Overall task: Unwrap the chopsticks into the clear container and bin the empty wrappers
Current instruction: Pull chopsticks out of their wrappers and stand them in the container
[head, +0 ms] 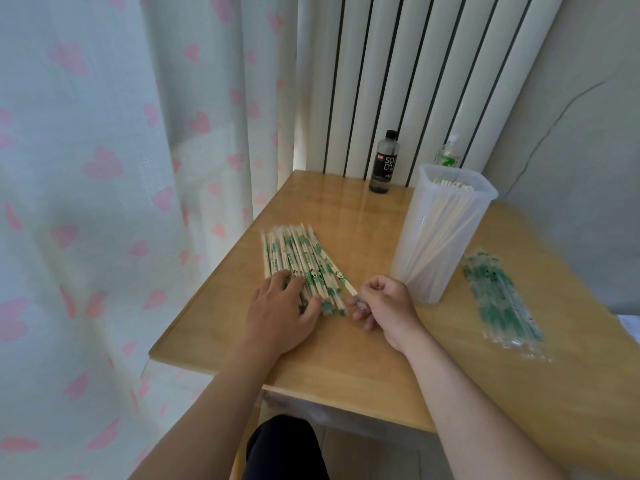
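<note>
Roughly midway — left hand (280,313) lies flat on the wrapped pile (301,254), right hand (384,306) pinches one pair (350,289); empty wrappers (502,299) right of it unbinned.

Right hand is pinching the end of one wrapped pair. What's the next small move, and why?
Probably pull the wrapped pair free of the pile: the right hand pinches its near end, the left hand rests on the pile, and the clear container stands close by.
</note>
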`<act>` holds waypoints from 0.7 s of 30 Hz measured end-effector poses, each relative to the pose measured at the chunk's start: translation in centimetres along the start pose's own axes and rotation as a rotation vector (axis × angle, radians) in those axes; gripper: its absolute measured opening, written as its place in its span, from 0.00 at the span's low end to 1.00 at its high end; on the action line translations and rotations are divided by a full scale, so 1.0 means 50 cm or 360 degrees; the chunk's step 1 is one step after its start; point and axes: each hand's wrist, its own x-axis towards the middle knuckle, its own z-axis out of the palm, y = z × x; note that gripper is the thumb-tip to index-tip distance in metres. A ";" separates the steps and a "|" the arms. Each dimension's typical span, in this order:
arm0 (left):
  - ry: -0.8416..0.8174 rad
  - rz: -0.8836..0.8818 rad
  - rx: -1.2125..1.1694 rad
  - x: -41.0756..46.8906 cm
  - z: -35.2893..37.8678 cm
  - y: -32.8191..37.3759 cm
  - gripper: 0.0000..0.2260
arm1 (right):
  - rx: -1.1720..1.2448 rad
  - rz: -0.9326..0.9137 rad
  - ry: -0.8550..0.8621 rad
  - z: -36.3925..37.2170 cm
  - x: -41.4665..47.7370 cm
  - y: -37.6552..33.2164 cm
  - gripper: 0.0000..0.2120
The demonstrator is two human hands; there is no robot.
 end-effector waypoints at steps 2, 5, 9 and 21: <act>0.0000 0.0001 0.0002 -0.001 0.001 -0.001 0.32 | 0.0039 0.0003 -0.0030 -0.006 0.000 -0.001 0.10; 0.0005 0.0001 0.0009 -0.002 0.000 0.001 0.32 | 0.0131 0.0010 -0.0096 -0.013 0.007 0.001 0.20; 0.0000 0.0005 0.0005 -0.002 -0.002 0.003 0.32 | 0.0416 0.0045 -0.0188 -0.023 0.015 0.006 0.20; 0.0074 0.0073 0.0102 -0.012 -0.012 0.012 0.30 | 0.0999 0.0129 0.0145 -0.054 0.000 0.019 0.12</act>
